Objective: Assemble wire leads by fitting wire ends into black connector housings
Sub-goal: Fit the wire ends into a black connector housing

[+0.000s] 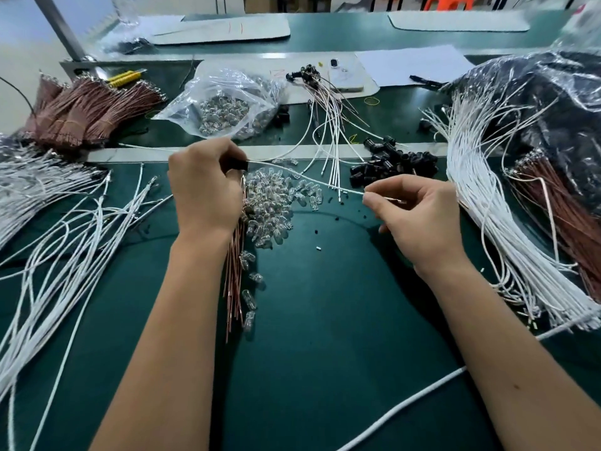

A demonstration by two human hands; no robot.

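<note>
My left hand (205, 187) pinches a black connector housing (234, 164) between thumb and fingers, and also holds a bundle of copper-coloured wires (234, 271) that hangs down below the palm. A white wire (309, 178) runs out of the housing to the right. My right hand (419, 216) pinches that wire's far part, with a thin copper wire end (395, 200) poking out past the fingertips. A heap of loose black housings (395, 162) lies beyond my right hand. Small clear glass bulbs (276, 203) are piled between my hands.
White wire bundles lie at the left (65, 239) and right (494, 222). Brown wire bundles (84, 115) sit at the far left. A clear bag of bulbs (224, 105), finished leads (328, 125), a phone (348, 73) and a black plastic bag (553, 102) lie farther back on the green mat (325, 320).
</note>
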